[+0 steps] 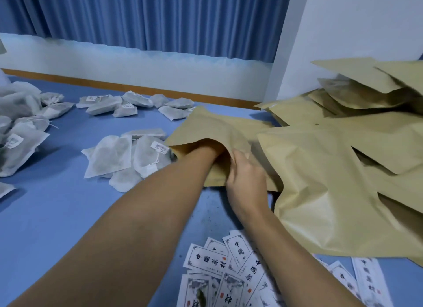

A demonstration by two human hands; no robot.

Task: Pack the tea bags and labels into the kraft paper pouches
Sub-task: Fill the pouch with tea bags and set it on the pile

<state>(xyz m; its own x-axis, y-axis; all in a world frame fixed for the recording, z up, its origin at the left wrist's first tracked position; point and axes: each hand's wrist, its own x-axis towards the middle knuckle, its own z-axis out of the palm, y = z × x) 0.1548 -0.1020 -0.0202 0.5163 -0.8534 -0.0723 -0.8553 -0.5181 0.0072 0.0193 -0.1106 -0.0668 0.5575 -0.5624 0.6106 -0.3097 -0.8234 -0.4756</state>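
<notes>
Gripping the kraft pouch point(219, 128) at its open edge, right fingers point(234, 167) curled.

We log both arms bare to the frame edge: left forearm point(142, 215), right forearm point(297, 256). The right hand point(246, 181) is bare too; the left hand is hidden from us.

A blue table point(57, 215) carried white tea bags point(128, 155), scattered in loose clusters across the upper left and centre left of the frame. Printed labels point(229, 272) lay fanned out at bottom centre. A heap of kraft pouches point(332, 181) filled the right side, with one pouch point(219, 128) lying at centre.
</notes>
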